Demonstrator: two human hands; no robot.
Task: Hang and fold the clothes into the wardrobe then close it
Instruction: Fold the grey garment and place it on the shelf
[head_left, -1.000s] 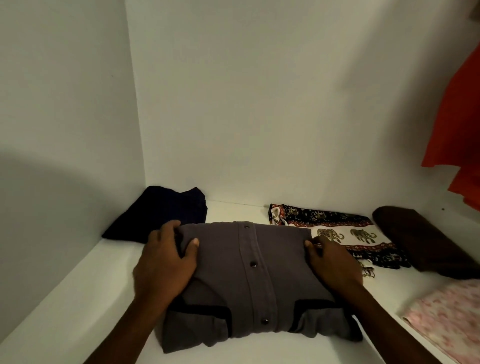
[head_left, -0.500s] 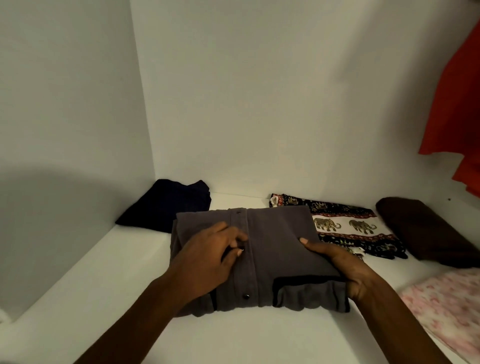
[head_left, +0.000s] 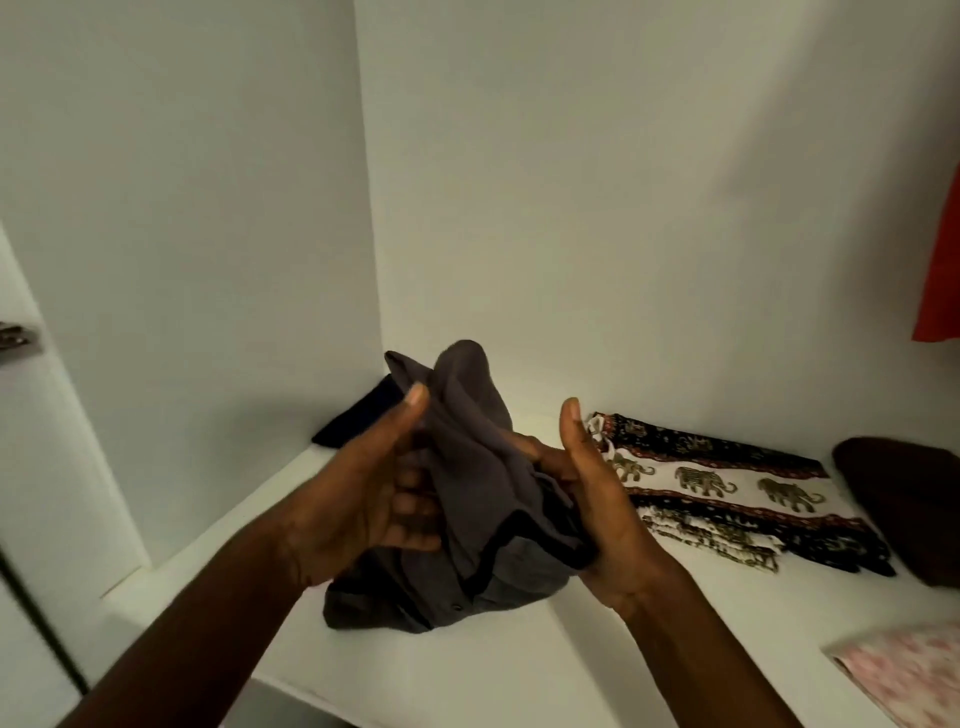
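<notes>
Between my hands on the head view I see the grey shirt (head_left: 467, 452), bunched upright. My left hand (head_left: 363, 499) grips its left side and my right hand (head_left: 597, 499) its right, both thumbs raised. The lower folds sag onto the white shelf (head_left: 467, 675).

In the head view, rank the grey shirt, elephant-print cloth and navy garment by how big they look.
Tied first: grey shirt and elephant-print cloth, about alike; the shirt is nearer, so unranked.
Smallest: navy garment, partly hidden.
</notes>
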